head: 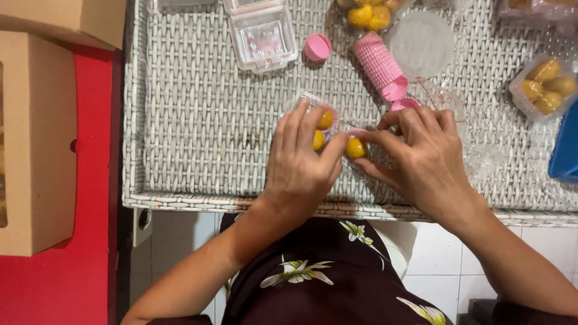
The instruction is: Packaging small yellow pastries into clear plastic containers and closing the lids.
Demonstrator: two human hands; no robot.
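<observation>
Both hands meet over a small clear plastic box (pixel 304 101) on the white wicker table (pixel 198 120). My left hand (pixel 301 162) lies across the box, and two yellow round sweets (pixel 326 120) show between its fingers. My right hand (pixel 421 156) pinches another yellow sweet (pixel 355 148) with thumb and forefinger; my left thumb touches it too. A pink paper cup (pixel 404 103) peeks out just behind my right hand.
A stack of pink paper cups (pixel 379 63) and a single one (pixel 316 47) lie further back, next to an open clear box (pixel 262 37). Filled clear boxes of yellow sweets (pixel 543 87) stand at right and at the back (pixel 368 14). Cardboard boxes (pixel 36 144) sit at left.
</observation>
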